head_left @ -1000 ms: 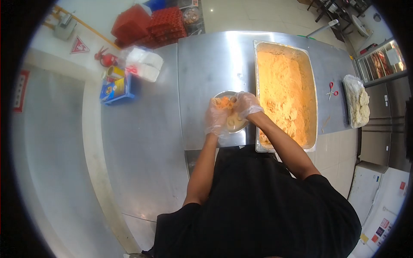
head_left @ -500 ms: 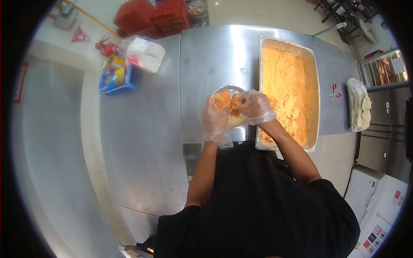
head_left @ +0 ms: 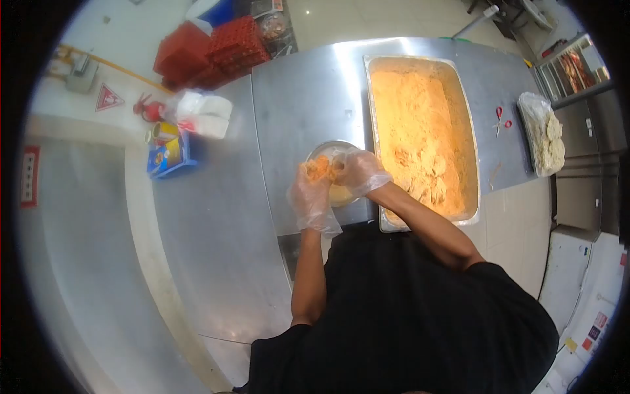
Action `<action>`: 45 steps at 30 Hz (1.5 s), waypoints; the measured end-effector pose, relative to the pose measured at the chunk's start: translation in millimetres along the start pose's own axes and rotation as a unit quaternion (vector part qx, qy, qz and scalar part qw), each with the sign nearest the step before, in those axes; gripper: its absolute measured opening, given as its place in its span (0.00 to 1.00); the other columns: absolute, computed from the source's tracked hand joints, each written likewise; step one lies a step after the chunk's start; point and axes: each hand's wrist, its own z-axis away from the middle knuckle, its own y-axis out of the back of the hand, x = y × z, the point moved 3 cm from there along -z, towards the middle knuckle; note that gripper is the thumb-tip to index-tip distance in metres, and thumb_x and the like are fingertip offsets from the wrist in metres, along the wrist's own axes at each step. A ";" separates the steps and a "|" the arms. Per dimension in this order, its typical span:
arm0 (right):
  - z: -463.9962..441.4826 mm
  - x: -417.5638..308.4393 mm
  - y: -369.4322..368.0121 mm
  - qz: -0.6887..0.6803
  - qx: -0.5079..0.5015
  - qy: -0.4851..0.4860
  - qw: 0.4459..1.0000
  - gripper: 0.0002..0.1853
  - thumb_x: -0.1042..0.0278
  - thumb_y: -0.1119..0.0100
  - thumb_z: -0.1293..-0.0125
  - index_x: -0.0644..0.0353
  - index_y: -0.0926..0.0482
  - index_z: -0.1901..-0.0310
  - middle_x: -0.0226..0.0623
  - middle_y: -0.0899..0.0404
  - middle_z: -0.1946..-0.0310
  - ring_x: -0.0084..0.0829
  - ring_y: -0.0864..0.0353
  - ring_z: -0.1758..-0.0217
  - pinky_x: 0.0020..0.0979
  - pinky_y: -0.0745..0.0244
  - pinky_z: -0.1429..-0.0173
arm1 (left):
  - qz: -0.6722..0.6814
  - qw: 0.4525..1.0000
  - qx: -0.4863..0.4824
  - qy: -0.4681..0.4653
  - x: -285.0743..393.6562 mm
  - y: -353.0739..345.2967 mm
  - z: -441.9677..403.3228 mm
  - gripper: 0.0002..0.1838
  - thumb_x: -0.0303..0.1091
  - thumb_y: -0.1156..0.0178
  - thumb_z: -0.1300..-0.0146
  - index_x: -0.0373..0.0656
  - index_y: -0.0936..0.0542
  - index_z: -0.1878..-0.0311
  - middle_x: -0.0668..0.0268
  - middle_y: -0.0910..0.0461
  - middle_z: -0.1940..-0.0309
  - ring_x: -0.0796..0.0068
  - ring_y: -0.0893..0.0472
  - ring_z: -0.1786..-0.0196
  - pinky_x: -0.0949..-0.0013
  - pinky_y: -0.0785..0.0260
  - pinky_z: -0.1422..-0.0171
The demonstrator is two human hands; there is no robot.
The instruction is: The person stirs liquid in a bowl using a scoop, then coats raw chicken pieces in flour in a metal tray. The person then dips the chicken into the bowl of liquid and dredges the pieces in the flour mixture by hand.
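Above one bowl (head_left: 333, 148), left hand (head_left: 311, 194) and right hand (head_left: 359, 172) (two, both gloved) pinch one orange clump (head_left: 320, 169) between them.

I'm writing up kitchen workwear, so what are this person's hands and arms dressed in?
The left hand and right hand wear thin, see-through plastic gloves, loose and wrinkled, with baggy cuffs at the wrists. Both forearms are bare, with no watch or bracelet showing. Higher up are the short sleeves of a plain black top.
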 end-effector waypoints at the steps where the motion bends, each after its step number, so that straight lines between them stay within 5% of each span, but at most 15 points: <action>1: -0.7 0.0 -0.8 0.016 -0.001 0.003 1.000 0.14 0.55 0.40 0.44 0.57 0.18 0.75 0.43 0.19 0.79 0.38 0.18 0.76 0.38 0.24 0.70 | 0.012 1.000 0.000 0.003 -2.2 -0.6 -0.1 0.15 0.27 0.35 0.49 0.39 0.25 0.58 0.66 0.20 0.66 0.77 0.22 0.61 0.71 0.28 0.53; 8: -6.9 13.7 9.2 -0.082 -0.053 0.033 0.995 0.14 0.59 0.29 0.57 0.58 0.16 0.70 0.44 0.18 0.74 0.43 0.18 0.70 0.37 0.23 0.62 | 0.040 0.998 -0.037 0.034 23.3 -8.2 1.4 0.14 0.24 0.38 0.46 0.39 0.26 0.55 0.69 0.21 0.63 0.79 0.23 0.60 0.73 0.29 0.53; 14: 3.7 63.1 121.6 -0.300 0.072 -0.092 0.947 0.05 0.65 0.33 0.47 0.52 0.15 0.68 0.37 0.15 0.68 0.35 0.16 0.67 0.31 0.19 0.60 | 0.092 0.992 -0.086 -0.003 136.5 -46.5 -1.1 0.16 0.26 0.38 0.45 0.40 0.26 0.52 0.68 0.21 0.61 0.78 0.23 0.58 0.71 0.28 0.52; 17: 2.7 115.0 166.3 -0.234 0.082 -0.124 0.961 0.07 0.66 0.32 0.46 0.52 0.15 0.64 0.33 0.15 0.70 0.27 0.16 0.69 0.28 0.19 0.60 | -0.010 0.986 -0.125 -0.107 173.5 -104.0 -21.0 0.16 0.30 0.38 0.45 0.42 0.24 0.52 0.64 0.20 0.63 0.75 0.22 0.60 0.69 0.28 0.53; 19: -5.1 138.1 200.2 -0.208 -0.061 -0.279 0.935 0.09 0.68 0.34 0.44 0.53 0.15 0.60 0.38 0.15 0.63 0.30 0.16 0.65 0.30 0.20 0.59 | -0.074 0.967 -0.177 -0.169 194.0 -151.0 -38.3 0.17 0.33 0.37 0.45 0.43 0.23 0.51 0.59 0.19 0.64 0.68 0.20 0.61 0.65 0.28 0.53; 21: -6.0 183.0 193.6 -0.214 0.020 -0.216 0.952 0.09 0.71 0.37 0.42 0.56 0.15 0.59 0.44 0.16 0.62 0.37 0.16 0.62 0.34 0.21 0.56 | -0.154 0.936 -0.220 -0.228 196.3 -196.2 -53.8 0.19 0.35 0.36 0.46 0.44 0.23 0.50 0.54 0.18 0.62 0.60 0.18 0.59 0.60 0.28 0.52; 24: -1.6 256.9 153.5 0.101 -0.046 -0.157 0.981 0.08 0.68 0.41 0.38 0.61 0.16 0.62 0.47 0.16 0.59 0.39 0.15 0.60 0.36 0.21 0.56 | -0.246 0.885 -0.264 -0.294 156.3 -253.8 -59.6 0.20 0.37 0.37 0.45 0.44 0.23 0.49 0.52 0.18 0.58 0.54 0.18 0.56 0.56 0.27 0.50; 26: 17.7 298.3 107.0 0.102 -0.201 -0.170 0.959 0.08 0.73 0.41 0.42 0.61 0.17 0.61 0.49 0.17 0.58 0.45 0.16 0.56 0.38 0.21 0.54 | -0.307 0.858 -0.302 -0.282 133.2 -274.5 -49.8 0.18 0.36 0.39 0.42 0.44 0.23 0.48 0.52 0.18 0.56 0.53 0.18 0.54 0.55 0.27 0.50; 28: 46.0 274.6 112.5 0.213 -0.401 -0.109 0.884 0.12 0.75 0.38 0.46 0.62 0.17 0.59 0.51 0.17 0.58 0.44 0.16 0.53 0.38 0.21 0.53 | -0.383 0.766 -0.413 -0.310 102.6 -289.6 -36.9 0.15 0.33 0.42 0.40 0.43 0.24 0.49 0.52 0.18 0.56 0.54 0.18 0.54 0.55 0.27 0.50; 32: 97.7 284.9 59.0 0.193 -0.267 -0.128 0.935 0.15 0.76 0.36 0.49 0.63 0.20 0.57 0.49 0.17 0.60 0.43 0.15 0.54 0.37 0.21 0.53 | -0.447 0.641 -0.467 -0.414 60.7 -302.8 -17.5 0.12 0.28 0.45 0.38 0.45 0.24 0.50 0.53 0.19 0.56 0.56 0.18 0.52 0.57 0.26 0.50; 37: 112.8 287.8 40.2 0.167 -0.190 -0.086 0.964 0.13 0.74 0.40 0.45 0.60 0.21 0.57 0.46 0.16 0.62 0.44 0.15 0.57 0.37 0.20 0.54 | -0.439 0.637 -0.440 -0.456 41.3 -305.9 -12.1 0.12 0.29 0.47 0.37 0.48 0.23 0.51 0.56 0.19 0.57 0.57 0.18 0.52 0.60 0.24 0.51; 41: 114.3 280.1 53.8 0.231 -0.294 -0.092 0.923 0.12 0.69 0.37 0.48 0.59 0.18 0.60 0.45 0.15 0.63 0.42 0.15 0.57 0.38 0.20 0.56 | -0.468 0.612 -0.403 -0.494 32.4 -309.3 -13.6 0.11 0.29 0.47 0.37 0.46 0.23 0.52 0.56 0.19 0.57 0.58 0.18 0.53 0.62 0.24 0.51; 44: 116.3 271.2 69.5 0.274 -0.365 -0.066 0.887 0.12 0.64 0.37 0.46 0.58 0.16 0.61 0.44 0.15 0.62 0.41 0.15 0.55 0.38 0.21 0.55 | -0.546 0.538 -0.420 -0.487 61.4 -295.2 -13.0 0.22 0.37 0.34 0.47 0.45 0.23 0.47 0.58 0.20 0.52 0.62 0.21 0.46 0.62 0.26 0.45; 45: 116.2 264.2 77.4 0.281 -0.361 -0.074 0.886 0.13 0.61 0.36 0.47 0.58 0.15 0.62 0.44 0.15 0.62 0.41 0.15 0.55 0.39 0.21 0.54 | -0.535 0.562 -0.431 -0.460 77.4 -286.0 -11.7 0.23 0.39 0.34 0.48 0.44 0.23 0.48 0.57 0.20 0.52 0.61 0.21 0.46 0.62 0.26 0.45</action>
